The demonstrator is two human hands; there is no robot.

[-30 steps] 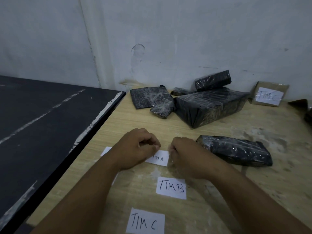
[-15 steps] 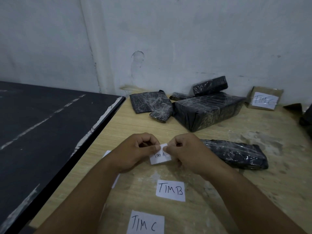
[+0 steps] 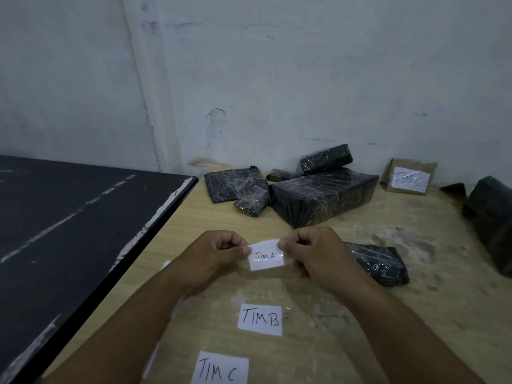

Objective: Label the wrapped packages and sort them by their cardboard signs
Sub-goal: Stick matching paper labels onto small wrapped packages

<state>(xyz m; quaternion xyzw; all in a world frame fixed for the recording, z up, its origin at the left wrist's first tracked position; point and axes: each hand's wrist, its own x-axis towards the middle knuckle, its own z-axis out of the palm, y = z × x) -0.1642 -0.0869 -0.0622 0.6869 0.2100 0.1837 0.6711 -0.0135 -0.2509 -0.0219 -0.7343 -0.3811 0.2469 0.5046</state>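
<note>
My left hand (image 3: 210, 259) and my right hand (image 3: 315, 256) pinch the two ends of a small white label reading "TIM A" (image 3: 266, 256), lifted just above the wooden table (image 3: 415, 314). Clear tape seems to cover the label. Labels "TIM B" (image 3: 260, 320) and "TIM C" (image 3: 221, 370) lie flat nearer to me. A black wrapped package (image 3: 379, 261) lies just right of my right hand. Several more black wrapped packages, the biggest one (image 3: 321, 198) among them, are heaped at the back by the wall. A cardboard sign marked "TIM C" (image 3: 410, 177) leans against the wall at back right.
A black table (image 3: 69, 231) with worn white edges adjoins the wooden one on the left. Another dark wrapped bundle (image 3: 493, 217) sits at the far right edge. A white paper corner (image 3: 166, 264) peeks out beside my left wrist. The grey wall stands close behind.
Both hands picked the "TIM A" label up off the table and raised it slightly; the view tilted upward, showing more wall.
</note>
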